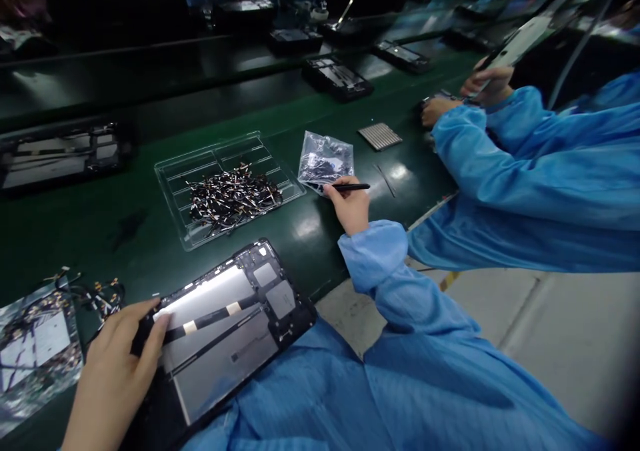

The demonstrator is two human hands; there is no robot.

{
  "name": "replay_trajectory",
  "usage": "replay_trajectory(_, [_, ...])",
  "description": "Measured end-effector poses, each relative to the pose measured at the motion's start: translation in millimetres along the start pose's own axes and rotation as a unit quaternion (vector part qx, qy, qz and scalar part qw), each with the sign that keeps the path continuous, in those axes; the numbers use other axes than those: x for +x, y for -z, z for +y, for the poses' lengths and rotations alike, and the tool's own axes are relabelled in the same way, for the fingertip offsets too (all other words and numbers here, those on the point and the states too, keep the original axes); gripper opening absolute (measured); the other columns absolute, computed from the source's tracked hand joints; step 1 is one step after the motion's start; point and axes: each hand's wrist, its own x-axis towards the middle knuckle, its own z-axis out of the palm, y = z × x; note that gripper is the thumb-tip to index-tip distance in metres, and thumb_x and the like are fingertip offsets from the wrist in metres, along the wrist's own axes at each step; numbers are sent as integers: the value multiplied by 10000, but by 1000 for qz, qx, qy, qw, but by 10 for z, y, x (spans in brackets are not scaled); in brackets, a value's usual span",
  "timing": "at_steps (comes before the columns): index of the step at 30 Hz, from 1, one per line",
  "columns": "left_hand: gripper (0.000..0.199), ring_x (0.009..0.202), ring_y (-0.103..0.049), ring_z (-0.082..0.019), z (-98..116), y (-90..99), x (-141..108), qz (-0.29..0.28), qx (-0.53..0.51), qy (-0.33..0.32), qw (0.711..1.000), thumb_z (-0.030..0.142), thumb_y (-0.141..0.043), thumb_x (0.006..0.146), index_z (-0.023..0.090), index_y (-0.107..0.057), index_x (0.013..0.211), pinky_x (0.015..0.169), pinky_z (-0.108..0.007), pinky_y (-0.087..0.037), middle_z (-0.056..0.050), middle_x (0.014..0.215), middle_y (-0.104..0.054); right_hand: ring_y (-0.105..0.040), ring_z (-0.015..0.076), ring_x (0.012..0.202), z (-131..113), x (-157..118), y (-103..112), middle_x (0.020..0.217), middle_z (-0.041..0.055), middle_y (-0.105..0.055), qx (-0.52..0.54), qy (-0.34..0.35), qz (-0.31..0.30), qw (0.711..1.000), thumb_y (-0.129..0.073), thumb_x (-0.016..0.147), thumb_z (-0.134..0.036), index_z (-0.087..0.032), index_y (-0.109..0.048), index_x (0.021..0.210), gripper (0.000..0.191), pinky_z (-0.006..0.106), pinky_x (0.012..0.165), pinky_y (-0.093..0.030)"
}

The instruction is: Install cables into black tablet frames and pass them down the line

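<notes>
My left hand [125,351] grips the left end of an opened tablet housing [220,364], with the thumb on its inner face. The housing tilts over the table edge and my lap, showing silver plates and a dark ribbon strip with two pale tabs. Pinched in my right hand [351,205] is a pair of slim black tweezers [353,187]. Their front end points left, at the mouth of a clear plastic bag [326,157] holding small dark parts. Whether the tips grip anything is too small to tell.
A clear plastic tray [175,204] holds a heap of short cables [235,197]. Another bag of parts [40,351] lies at left. More tablet housings [337,77] rest on the green line. At right, a co-worker's blue sleeve [540,164] reaches over the table near a ridged pad [380,136].
</notes>
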Motion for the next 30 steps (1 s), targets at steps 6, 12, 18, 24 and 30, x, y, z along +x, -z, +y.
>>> replay_trajectory(6, [288, 1102, -570, -364, 21, 44, -28, 11, 4, -15, 1000, 465, -488, 827, 361, -604, 1070, 1005, -576, -434, -61, 1071, -624, -637, 110, 708, -88, -43, 31, 704, -38, -602, 22, 5, 17, 1000, -673, 768, -262, -210, -549, 786, 136, 269, 768, -521])
replay_trajectory(12, [313, 1137, -565, -304, 254, 141, -3, 51, 3, -74, 996, 390, -524, 866, 338, -562, 1173, 1035, -508, -438, -46, 1154, -606, -673, 134, 621, -709, -587, -153, 677, -11, -666, 172, -39, -185, 967, -743, 716, -324, -213, -561, 756, 217, 256, 608, -544])
replay_trajectory(18, [367, 770, -671, -159, 613, 83, 78, -114, -264, 20, 958, 412, -677, 778, 260, -565, 1093, 700, -290, -570, -27, 1024, -658, -680, 140, 575, -1314, -1208, -510, 617, -26, -667, 268, -163, -499, 808, -820, 616, -397, -215, -562, 700, 326, 246, 556, -559])
replay_trajectory(24, [211, 487, -532, -87, 704, 56, 39, -127, -313, 85, 937, 385, -678, 765, 212, -557, 759, 452, -197, -436, 51, 605, -572, -659, 117, 530, -1393, -1348, -649, 585, -34, -672, 288, -253, -534, 754, -818, 620, -388, -220, -568, 689, 309, 211, 519, -544])
replay_trajectory(30, [222, 488, -549, -101, 655, 39, -9, -147, -327, 113, 926, 411, -661, 777, 212, -567, 804, 463, -220, -466, 41, 620, -593, -649, 92, 515, -1358, -1368, -679, 580, -17, -693, 285, -319, -545, 721, -809, 623, -409, -200, -555, 688, 336, 167, 520, -530])
